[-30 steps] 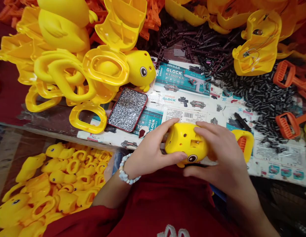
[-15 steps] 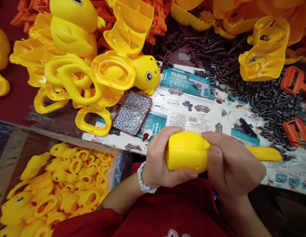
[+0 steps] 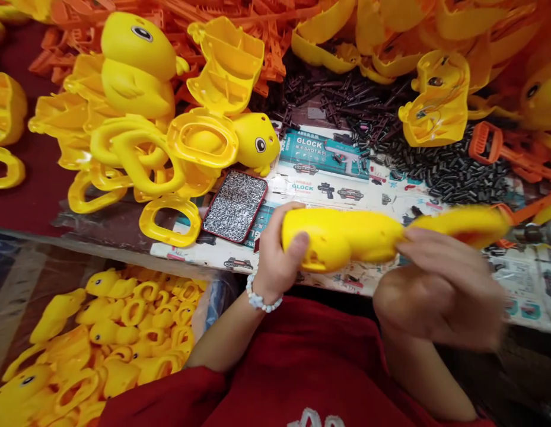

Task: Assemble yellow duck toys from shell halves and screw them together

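A yellow plastic duck body lies sideways above the table's front edge, with a yellow ring-shaped part at its right end. My left hand is wrapped round the body's left end, thumb on top. My right hand, smeared by motion, has its fingertips at the place where body and ring meet; whether they grip is hard to tell. A red-rimmed tray of small silver screws sits on the table to the left of the duck.
Yellow duck shells and oval rings are heaped at the left. Black small parts and orange pieces cover the right. Below the table's left side is a bin of finished-looking ducks. A metal tool tip shows at the right edge.
The duck has turned and shifted up, showing more of its body and the ring. My right hand has moved from round the body to its right end. The view has shifted right.
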### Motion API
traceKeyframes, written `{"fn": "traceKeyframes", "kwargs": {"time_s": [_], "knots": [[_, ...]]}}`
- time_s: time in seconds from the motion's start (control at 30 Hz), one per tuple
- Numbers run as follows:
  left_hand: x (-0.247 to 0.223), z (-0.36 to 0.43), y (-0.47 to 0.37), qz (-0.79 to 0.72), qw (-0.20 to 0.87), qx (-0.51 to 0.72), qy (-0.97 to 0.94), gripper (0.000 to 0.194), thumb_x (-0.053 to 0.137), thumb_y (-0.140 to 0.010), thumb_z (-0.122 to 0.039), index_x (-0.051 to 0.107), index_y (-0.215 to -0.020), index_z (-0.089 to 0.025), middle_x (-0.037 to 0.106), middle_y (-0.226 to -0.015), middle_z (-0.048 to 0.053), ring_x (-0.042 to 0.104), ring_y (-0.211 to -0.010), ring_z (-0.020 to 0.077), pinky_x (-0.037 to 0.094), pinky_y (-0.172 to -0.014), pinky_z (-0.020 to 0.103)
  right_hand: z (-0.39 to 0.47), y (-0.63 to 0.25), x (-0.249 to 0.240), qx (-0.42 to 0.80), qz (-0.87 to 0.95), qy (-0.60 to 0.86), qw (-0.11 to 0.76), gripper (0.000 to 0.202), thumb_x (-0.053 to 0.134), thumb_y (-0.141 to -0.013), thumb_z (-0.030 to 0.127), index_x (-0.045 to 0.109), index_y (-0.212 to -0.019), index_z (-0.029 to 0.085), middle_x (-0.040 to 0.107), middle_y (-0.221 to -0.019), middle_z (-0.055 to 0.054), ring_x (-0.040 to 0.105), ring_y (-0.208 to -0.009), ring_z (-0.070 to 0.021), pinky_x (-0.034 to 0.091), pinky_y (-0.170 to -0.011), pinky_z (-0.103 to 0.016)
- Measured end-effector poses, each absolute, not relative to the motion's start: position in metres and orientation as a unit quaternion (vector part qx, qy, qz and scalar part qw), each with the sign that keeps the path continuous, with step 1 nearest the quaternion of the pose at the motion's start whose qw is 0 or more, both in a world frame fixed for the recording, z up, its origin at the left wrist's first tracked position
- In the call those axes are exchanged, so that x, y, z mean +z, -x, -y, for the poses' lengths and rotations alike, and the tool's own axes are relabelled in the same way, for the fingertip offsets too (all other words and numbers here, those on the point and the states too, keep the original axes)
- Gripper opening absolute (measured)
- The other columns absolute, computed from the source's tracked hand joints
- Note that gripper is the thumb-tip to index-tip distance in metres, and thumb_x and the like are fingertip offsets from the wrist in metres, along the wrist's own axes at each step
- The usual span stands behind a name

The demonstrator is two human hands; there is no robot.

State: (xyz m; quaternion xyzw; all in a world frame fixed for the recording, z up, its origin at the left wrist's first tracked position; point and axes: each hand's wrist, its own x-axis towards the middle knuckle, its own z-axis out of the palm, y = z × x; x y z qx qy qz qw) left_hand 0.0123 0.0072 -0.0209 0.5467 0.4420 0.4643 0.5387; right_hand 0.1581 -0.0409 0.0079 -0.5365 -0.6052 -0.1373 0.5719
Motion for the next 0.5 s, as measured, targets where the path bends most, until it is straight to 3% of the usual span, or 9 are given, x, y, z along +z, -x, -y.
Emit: {"fn": "traceKeyframes", "kwargs": {"time_s": [0.1,0.2,0.27,0.37,0.5], "knots": [[-0.017,-0.013,-0.026,-0.454,0.647,0.525,-0.314,0.065,0.028,-0.085,-0.070,0.061,-0.105,-0.018,0.069,-0.101,0.009,0.062,-0.107,0.0267,0.054,-0.081,0.036,0.039,-0.140,-0.003,-0.156,0.551,0.534,0.621,0.039,0.037,-0.103,0.043,0.038,-0.075,0.015,0.039,-0.066,-0.002,0.046,-0.063,-0.0142,0.037,-0.058,-0.026],[-0.011,-0.011,-0.035,-0.451,0.679,0.545,-0.195,0.062,0.025,-0.088,-0.065,0.060,-0.109,-0.019,0.072,-0.095,0.007,0.065,-0.103,0.0252,0.056,-0.079,0.035,0.040,-0.123,-0.020,-0.022,0.618,0.596,0.513,0.042,0.038,-0.103,0.044,0.043,-0.076,0.013,0.040,-0.066,-0.003,0.040,-0.059,-0.0128,0.026,-0.053,-0.026],[-0.008,-0.006,-0.038,-0.453,0.684,0.546,-0.171,0.063,0.022,-0.089,-0.064,0.059,-0.113,-0.019,0.072,-0.093,0.007,0.067,-0.097,0.0239,0.056,-0.076,0.034,0.040,-0.119,-0.029,-0.028,0.630,0.584,0.511,0.043,0.035,-0.105,0.040,0.040,-0.071,0.013,0.038,-0.064,-0.003,0.036,-0.058,-0.0123,0.020,-0.053,-0.027],[-0.008,0.004,-0.037,-0.455,0.680,0.541,-0.198,0.064,0.022,-0.087,-0.066,0.059,-0.112,-0.020,0.072,-0.097,0.006,0.068,-0.094,0.0230,0.057,-0.073,0.032,0.040,-0.124,-0.032,-0.046,0.648,0.553,0.522,0.042,0.031,-0.104,0.032,0.037,-0.067,0.013,0.035,-0.061,-0.003,0.033,-0.058,-0.0122,0.018,-0.055,-0.028],[-0.012,0.013,-0.034,-0.455,0.683,0.535,-0.200,0.063,0.026,-0.086,-0.067,0.058,-0.115,-0.021,0.071,-0.100,0.005,0.068,-0.093,0.0219,0.057,-0.076,0.032,0.043,-0.132,-0.025,-0.024,0.657,0.529,0.537,0.042,0.038,-0.103,0.030,0.037,-0.065,0.013,0.038,-0.060,-0.002,0.036,-0.058,-0.0110,0.023,-0.055,-0.026]]}}
